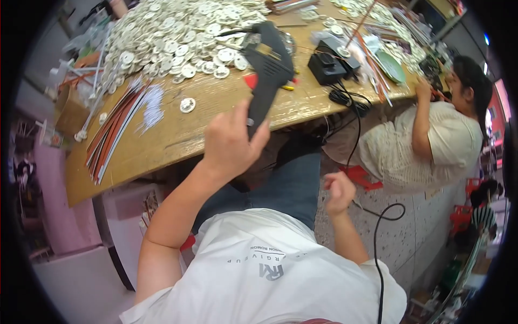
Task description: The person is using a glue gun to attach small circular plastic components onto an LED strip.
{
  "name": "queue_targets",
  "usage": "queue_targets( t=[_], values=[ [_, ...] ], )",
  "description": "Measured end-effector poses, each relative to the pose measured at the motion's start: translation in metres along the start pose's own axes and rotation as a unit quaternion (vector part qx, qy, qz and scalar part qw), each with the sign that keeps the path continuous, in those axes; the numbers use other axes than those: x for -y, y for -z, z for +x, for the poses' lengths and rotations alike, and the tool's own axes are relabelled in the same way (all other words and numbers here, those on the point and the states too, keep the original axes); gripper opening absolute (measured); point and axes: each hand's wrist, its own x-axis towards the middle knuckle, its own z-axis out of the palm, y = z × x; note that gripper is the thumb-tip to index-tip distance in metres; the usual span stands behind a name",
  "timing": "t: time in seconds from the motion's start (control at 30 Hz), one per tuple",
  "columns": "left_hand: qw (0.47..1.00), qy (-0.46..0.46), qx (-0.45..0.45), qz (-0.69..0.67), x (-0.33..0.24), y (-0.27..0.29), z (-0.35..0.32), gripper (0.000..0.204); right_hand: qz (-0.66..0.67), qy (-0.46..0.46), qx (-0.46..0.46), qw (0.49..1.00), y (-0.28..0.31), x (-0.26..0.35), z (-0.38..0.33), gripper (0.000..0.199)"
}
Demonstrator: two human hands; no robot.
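My left hand [231,141] is closed round the handle of a black glue gun [268,67], its thumb on the near side. The gun is over the front part of the table, its body pointing away from me. Beneath and beside it, small red and yellow pieces show in part. My right hand [340,192] is low, off the table's edge near my lap, with its fingers curled in. Whether anything is inside those fingers is hidden. A single white disc [187,105] lies on the table to the left of my left hand.
A large heap of white discs [167,38] covers the back of the wooden table [178,129]. Brown and white strips [116,129] lie at the left. Black adapters [326,63] with cables sit at the right. A co-worker [426,129] sits there, and a black cable [376,254] hangs nearby.
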Motion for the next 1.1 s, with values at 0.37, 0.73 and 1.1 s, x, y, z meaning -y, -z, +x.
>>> queue_targets(
  t=[0.37,0.73,1.1],
  values=[
    [0.976,-0.149,0.048,0.155,-0.054,-0.032,-0.018,0.062,0.633,-0.23,0.023,0.739,-0.098,0.047,0.08,0.067],
    [0.989,-0.108,0.097,-0.031,-0.029,0.008,-0.049,0.054,0.401,-0.109,0.09,0.905,0.03,-0.01,0.145,0.066],
    [0.977,-0.162,0.109,-0.086,-0.023,0.017,-0.054,0.03,0.605,-0.062,0.032,0.793,-0.1,0.027,0.154,0.049]
  ],
)
